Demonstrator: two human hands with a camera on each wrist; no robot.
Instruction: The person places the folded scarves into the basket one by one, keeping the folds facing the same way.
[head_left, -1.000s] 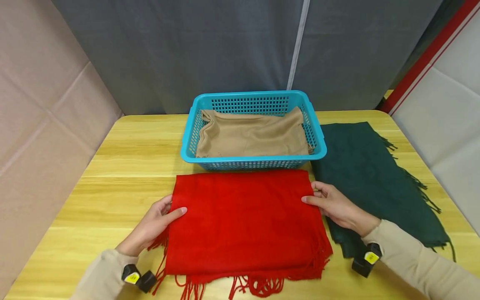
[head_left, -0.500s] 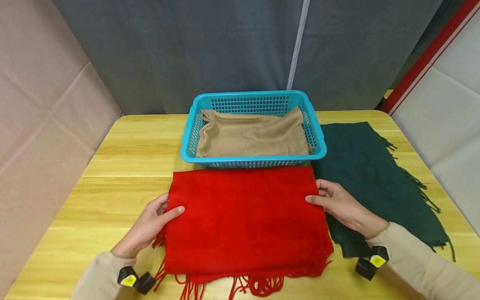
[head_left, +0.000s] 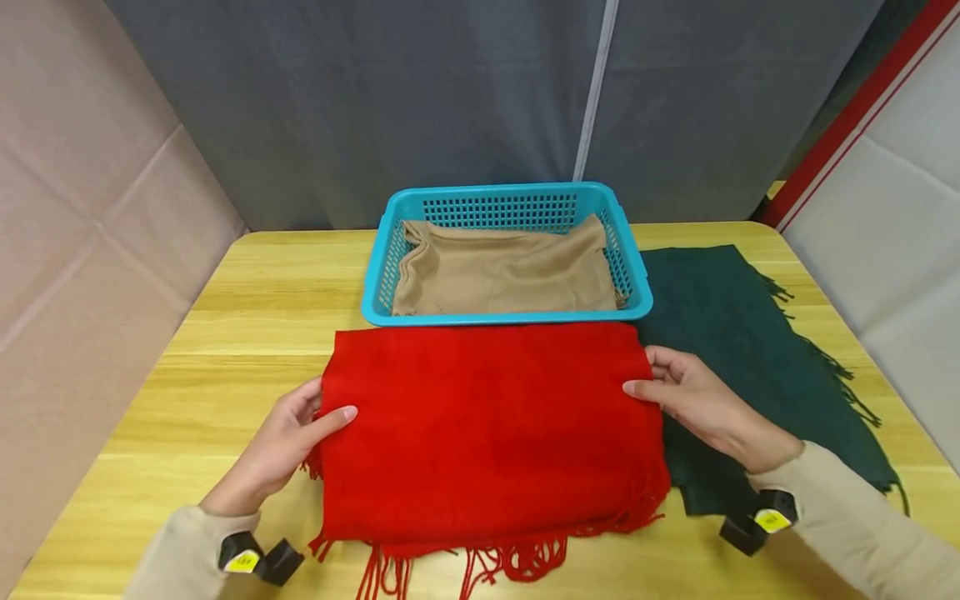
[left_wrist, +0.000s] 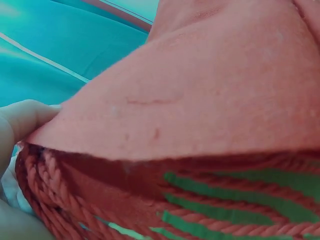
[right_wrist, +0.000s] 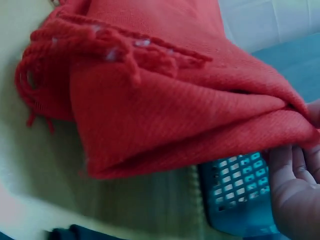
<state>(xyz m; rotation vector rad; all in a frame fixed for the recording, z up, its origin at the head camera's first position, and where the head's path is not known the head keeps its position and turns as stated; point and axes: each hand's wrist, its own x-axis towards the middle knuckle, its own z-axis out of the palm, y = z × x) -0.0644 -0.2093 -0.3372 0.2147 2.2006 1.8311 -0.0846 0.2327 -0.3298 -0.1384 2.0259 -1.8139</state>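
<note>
A folded red scarf (head_left: 487, 433) with twisted fringe spans the space between both hands in the head view. My left hand (head_left: 281, 442) pinches its left edge, thumb on top and fingers underneath. At the opposite edge my right hand (head_left: 705, 404) grips it the same way. In the right wrist view the folded layers of the scarf (right_wrist: 175, 115) bunch toward the fingers and hang above the table. Fringe strands dangle below the cloth (left_wrist: 200, 100) in the left wrist view. The scarf's far edge overlaps the near side of a blue plastic basket (head_left: 510, 318).
Inside the basket lies a folded beige scarf (head_left: 502, 271). A dark green fringed scarf (head_left: 750, 367) is spread on the right of the wooden table (head_left: 247, 333), partly under the right arm. A grey curtain (head_left: 375, 108) stands behind the table.
Both hands have raised the red scarf and moved slightly apart. Its far edge has come up over the basket's near side. The basket and the other scarves have stayed put.
</note>
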